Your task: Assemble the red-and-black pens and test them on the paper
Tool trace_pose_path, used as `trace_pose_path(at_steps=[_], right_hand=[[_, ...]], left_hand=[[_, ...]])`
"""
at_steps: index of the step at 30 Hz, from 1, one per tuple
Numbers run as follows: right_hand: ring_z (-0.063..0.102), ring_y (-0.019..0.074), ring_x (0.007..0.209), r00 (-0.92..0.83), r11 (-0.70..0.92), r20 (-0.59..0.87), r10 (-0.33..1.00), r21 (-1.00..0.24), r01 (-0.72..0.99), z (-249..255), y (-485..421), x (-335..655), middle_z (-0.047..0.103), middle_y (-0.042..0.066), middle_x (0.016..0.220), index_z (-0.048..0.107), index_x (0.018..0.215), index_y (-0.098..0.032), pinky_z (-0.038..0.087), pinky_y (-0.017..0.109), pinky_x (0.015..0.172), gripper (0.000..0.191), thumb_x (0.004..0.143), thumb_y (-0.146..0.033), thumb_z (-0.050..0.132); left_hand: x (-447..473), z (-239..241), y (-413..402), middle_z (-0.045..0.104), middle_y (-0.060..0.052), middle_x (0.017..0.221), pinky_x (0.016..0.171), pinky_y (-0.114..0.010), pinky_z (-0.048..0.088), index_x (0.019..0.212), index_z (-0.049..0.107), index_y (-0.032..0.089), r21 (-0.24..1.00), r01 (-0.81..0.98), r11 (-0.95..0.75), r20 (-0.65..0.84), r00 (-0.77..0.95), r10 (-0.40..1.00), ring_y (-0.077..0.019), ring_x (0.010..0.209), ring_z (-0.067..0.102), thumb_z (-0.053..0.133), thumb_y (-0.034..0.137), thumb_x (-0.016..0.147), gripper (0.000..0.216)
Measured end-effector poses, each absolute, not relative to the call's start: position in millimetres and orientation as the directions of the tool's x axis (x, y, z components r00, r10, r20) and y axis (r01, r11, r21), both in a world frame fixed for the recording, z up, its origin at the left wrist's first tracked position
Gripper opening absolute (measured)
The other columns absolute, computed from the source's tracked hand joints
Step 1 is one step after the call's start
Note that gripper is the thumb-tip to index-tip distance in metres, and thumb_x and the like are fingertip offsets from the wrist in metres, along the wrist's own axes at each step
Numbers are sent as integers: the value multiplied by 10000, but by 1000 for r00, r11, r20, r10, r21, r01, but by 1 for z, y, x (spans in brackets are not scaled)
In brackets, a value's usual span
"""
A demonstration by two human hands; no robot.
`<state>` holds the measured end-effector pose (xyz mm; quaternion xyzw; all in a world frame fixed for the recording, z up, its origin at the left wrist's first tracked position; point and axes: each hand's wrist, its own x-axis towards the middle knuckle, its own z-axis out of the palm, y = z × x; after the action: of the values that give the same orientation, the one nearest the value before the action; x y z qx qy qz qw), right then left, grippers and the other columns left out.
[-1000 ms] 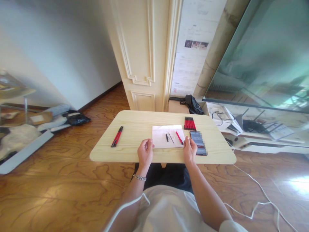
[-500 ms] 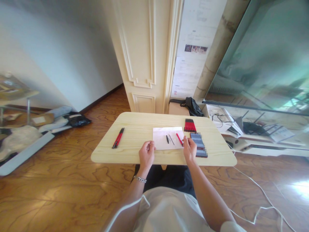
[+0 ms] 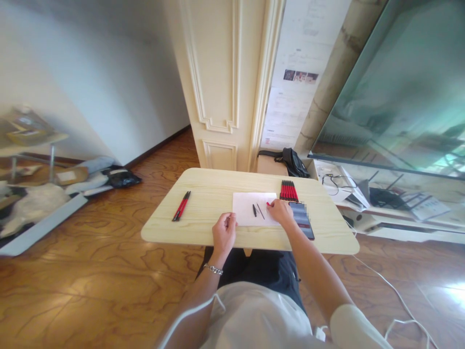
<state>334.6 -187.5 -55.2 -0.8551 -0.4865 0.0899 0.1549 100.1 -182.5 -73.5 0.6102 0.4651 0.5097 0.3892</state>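
Observation:
A white sheet of paper lies on the light wooden table. My left hand is closed at the sheet's left edge, thumb and fingertips pinching its margin. Over the right part of the paper, my right hand has its fingers closed on a red pen barrel; only one red end shows, the rest being covered by the hand. Between the hands, a short black pen part and a thin dark refill lie on the paper.
Two red-and-black pens lie at the left of the table. A row of several red-and-black pens sits behind my right hand, with a phone in front of it. A black bag is beyond the far edge.
My right hand has moved from the paper's right edge inward and forward onto the red barrel, now mostly covered. My left hand stays at the left edge. The view shifted slightly.

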Motion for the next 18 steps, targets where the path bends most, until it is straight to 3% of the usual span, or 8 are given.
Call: trace_pose_path(at_steps=[5, 8, 12, 15, 18], right_hand=[[639, 229, 841, 500, -459, -23, 866, -433, 775, -49, -186, 341, 700, 118, 860, 699, 795, -181, 412, 282, 687, 243, 804, -385, 567], [624, 184, 760, 451, -308, 72, 889, -636, 708, -45, -188, 345, 690, 63, 781, 679, 802, -177, 417, 254, 671, 240, 816, -368, 535], [592, 159, 672, 383, -27, 176, 907, -883, 469, -38, -202, 330, 672, 39, 739, 655, 869, -155, 437, 249, 619, 305, 811, -427, 532], [588, 158, 679, 331, 108, 228, 916, -933, 343, -35, -217, 306, 675, 47, 772, 659, 923, -150, 457, 263, 628, 339, 808, -453, 559], [610, 173, 787, 304, 164, 266, 915, -932, 325, -37, -229, 284, 691, 50, 854, 683, 918, -173, 477, 293, 743, 288, 807, -421, 587]], left_hand=[[102, -73, -185, 669, -31, 664, 632, -250, 478, 888, 637, 169, 940, 189, -286, 276, 78, 958, -163, 628, 632, 528, 487, 849, 339], [108, -72, -189, 686, -42, 708, 657, -257, 491, 899, 641, 170, 945, 160, -285, 270, 110, 956, -169, 671, 650, 533, 479, 851, 332], [121, -65, -195, 704, -61, 847, 699, -268, 503, 935, 654, 182, 946, 125, -300, 269, 216, 939, -176, 756, 659, 536, 464, 858, 316], [130, -58, -200, 698, -74, 976, 744, -278, 513, 1014, 647, 189, 953, 66, -297, 262, 317, 911, -187, 859, 660, 532, 451, 868, 321], [137, -55, -203, 681, -87, 1059, 817, -304, 514, 1090, 617, 186, 963, -23, -267, 253, 402, 880, -200, 945, 650, 527, 437, 879, 340]])
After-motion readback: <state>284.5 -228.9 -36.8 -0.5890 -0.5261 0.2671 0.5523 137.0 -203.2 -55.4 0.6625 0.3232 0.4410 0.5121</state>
